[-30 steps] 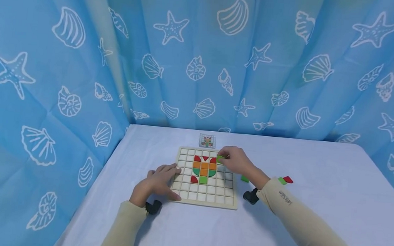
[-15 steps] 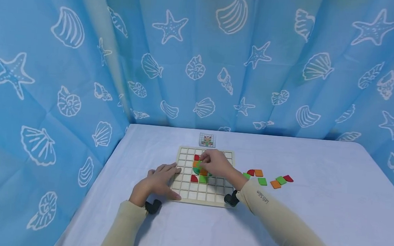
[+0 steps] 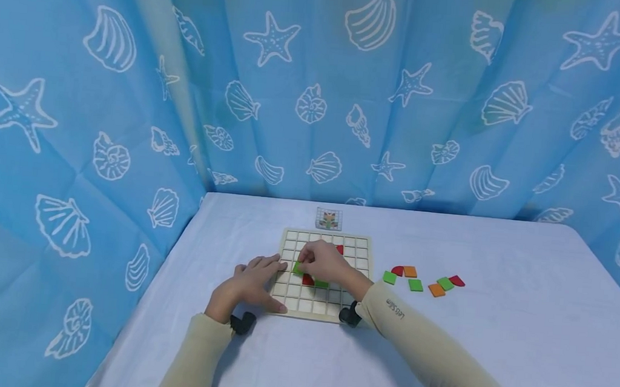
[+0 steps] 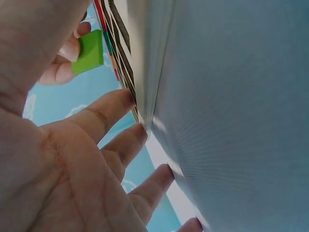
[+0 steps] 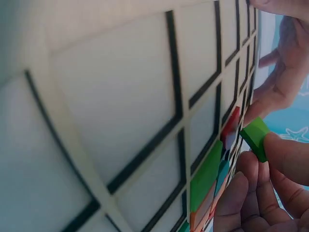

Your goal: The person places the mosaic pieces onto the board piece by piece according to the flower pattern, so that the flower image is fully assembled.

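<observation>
A pale square grid board (image 3: 306,316) lies on the white-covered table. My left hand (image 3: 252,283) rests along its left edge, fingers spread and thumb at the near left corner. Between thumb and fingers, my right hand (image 3: 326,263) pinches a green square tile (image 5: 256,135), tilted, over the board's left-middle cells. Below that hand, a red quarter-round tile (image 3: 308,281) sits in the grid beside another green tile (image 3: 321,284). Most of the coloured pattern above them is hidden by the right hand; a red tile (image 3: 340,249) shows past its knuckles.
Right of the board lie several loose tiles, among them a green square (image 3: 389,277), an orange square (image 3: 436,290) and a red quarter-round (image 3: 457,281). A small pattern card (image 3: 329,219) lies behind the board. A blue shell-print curtain (image 3: 307,96) hangs beyond the table.
My right hand has carried the green tile from the board's upper right leftward and nearer, to the left-middle cells. Loose tiles at the right came into view. My left hand has stayed put.
</observation>
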The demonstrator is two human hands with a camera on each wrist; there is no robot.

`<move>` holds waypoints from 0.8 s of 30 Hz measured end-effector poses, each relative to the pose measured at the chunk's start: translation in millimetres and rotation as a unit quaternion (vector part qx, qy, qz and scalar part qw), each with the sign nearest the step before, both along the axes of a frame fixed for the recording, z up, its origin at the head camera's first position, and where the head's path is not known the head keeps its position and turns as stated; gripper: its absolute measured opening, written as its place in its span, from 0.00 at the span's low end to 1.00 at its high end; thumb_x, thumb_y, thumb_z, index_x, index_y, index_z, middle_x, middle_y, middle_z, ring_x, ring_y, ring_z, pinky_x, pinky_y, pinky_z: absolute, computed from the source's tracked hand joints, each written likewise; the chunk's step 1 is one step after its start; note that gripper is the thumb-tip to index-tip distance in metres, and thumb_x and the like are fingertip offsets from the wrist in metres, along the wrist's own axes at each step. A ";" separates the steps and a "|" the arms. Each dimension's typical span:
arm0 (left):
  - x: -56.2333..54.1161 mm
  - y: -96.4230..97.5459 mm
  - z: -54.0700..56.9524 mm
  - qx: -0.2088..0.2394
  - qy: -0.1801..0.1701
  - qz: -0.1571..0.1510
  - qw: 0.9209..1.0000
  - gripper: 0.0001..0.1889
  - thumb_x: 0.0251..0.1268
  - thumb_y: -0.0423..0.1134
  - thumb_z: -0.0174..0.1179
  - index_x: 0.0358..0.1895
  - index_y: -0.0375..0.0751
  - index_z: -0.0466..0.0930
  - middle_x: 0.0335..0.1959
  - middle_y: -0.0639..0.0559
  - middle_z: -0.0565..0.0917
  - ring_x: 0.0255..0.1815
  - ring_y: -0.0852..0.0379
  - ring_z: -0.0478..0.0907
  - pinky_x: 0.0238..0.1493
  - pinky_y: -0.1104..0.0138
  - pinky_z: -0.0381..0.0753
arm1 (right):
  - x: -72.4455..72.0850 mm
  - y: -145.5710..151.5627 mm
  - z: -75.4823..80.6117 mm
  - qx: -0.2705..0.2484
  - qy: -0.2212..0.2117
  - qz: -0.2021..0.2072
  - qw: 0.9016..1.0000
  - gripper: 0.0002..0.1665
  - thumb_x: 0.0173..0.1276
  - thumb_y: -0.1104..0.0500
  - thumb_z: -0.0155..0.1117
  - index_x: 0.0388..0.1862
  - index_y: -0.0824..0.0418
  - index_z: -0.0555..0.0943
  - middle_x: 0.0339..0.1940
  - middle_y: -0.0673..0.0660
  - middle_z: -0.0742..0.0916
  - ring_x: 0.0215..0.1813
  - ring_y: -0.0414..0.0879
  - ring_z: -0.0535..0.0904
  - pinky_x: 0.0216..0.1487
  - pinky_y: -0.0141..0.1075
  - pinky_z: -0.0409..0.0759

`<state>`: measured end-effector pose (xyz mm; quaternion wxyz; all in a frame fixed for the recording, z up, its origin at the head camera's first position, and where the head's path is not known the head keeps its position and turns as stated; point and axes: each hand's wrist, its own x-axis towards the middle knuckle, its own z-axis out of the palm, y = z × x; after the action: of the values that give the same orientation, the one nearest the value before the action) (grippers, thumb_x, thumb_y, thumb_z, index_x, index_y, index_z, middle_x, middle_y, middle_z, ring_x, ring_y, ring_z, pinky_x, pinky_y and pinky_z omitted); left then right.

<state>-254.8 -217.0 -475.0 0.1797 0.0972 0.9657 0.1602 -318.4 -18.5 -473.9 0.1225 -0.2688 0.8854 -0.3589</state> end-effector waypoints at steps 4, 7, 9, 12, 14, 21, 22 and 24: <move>-0.2 0.2 -0.1 0.002 -0.002 0.001 1.000 0.53 0.46 0.63 0.74 0.76 0.53 0.60 0.81 0.52 0.54 0.80 0.43 0.49 0.72 0.37 0.53 | 0.0 -2.9 -4.1 0.014 0.014 0.003 1.000 0.02 0.64 0.61 0.70 0.35 0.56 0.84 0.30 0.48 0.86 0.33 0.38 0.79 0.40 0.34 0.80; -0.5 0.3 -0.3 0.001 0.000 0.001 1.000 0.53 0.46 0.63 0.74 0.76 0.53 0.60 0.81 0.52 0.54 0.80 0.43 0.49 0.72 0.38 0.53 | 2.2 -4.9 -3.3 0.023 0.022 0.007 0.999 0.02 0.65 0.61 0.70 0.34 0.56 0.84 0.30 0.48 0.86 0.33 0.38 0.79 0.41 0.35 0.80; -1.1 0.8 -0.2 0.001 0.003 0.000 1.000 0.53 0.46 0.63 0.74 0.76 0.53 0.60 0.81 0.52 0.54 0.80 0.43 0.49 0.72 0.38 0.53 | 4.2 -6.4 -1.4 0.033 0.025 0.007 0.999 0.02 0.65 0.61 0.70 0.34 0.56 0.84 0.30 0.48 0.87 0.34 0.39 0.79 0.42 0.36 0.80; -1.3 0.9 -1.0 -0.002 0.004 0.001 1.000 0.52 0.46 0.63 0.74 0.76 0.54 0.60 0.81 0.53 0.54 0.80 0.43 0.49 0.72 0.39 0.54 | 6.4 -8.7 1.0 0.043 0.023 0.007 0.999 0.02 0.65 0.61 0.70 0.33 0.56 0.84 0.31 0.48 0.87 0.35 0.39 0.80 0.43 0.37 0.81; -1.2 1.2 -0.4 -0.003 0.002 0.002 1.000 0.52 0.45 0.63 0.74 0.76 0.54 0.60 0.81 0.52 0.54 0.80 0.43 0.49 0.72 0.38 0.54 | 6.9 -9.6 1.7 0.053 0.021 0.006 0.998 0.03 0.65 0.61 0.70 0.32 0.55 0.84 0.30 0.48 0.87 0.34 0.39 0.80 0.43 0.37 0.81; -1.2 1.4 2.1 -0.007 0.003 0.000 1.000 0.52 0.45 0.63 0.74 0.76 0.54 0.60 0.81 0.52 0.54 0.80 0.44 0.50 0.72 0.38 0.55 | 6.2 -10.9 0.2 0.073 0.012 0.012 0.997 0.05 0.63 0.59 0.72 0.28 0.53 0.84 0.27 0.46 0.85 0.32 0.39 0.77 0.42 0.35 0.79; -1.1 1.4 2.1 -0.006 0.004 0.000 1.000 0.53 0.45 0.63 0.74 0.76 0.54 0.60 0.81 0.52 0.54 0.80 0.44 0.50 0.71 0.38 0.55 | 6.1 -11.0 -0.2 0.074 0.010 0.012 0.997 0.05 0.63 0.59 0.72 0.28 0.53 0.84 0.27 0.46 0.85 0.33 0.39 0.77 0.42 0.35 0.79; -0.6 1.4 1.8 -0.005 0.003 0.000 1.000 0.53 0.45 0.63 0.74 0.76 0.53 0.60 0.81 0.52 0.54 0.80 0.44 0.50 0.71 0.38 0.55 | 6.0 -11.4 -1.3 0.076 0.003 0.010 0.997 0.05 0.63 0.59 0.72 0.29 0.52 0.84 0.28 0.46 0.85 0.33 0.39 0.78 0.43 0.35 0.79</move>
<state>-255.5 -215.6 -473.2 0.1775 0.0967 0.9670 0.1548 -312.4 -29.9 -475.2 0.1433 -0.2692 0.9077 -0.2882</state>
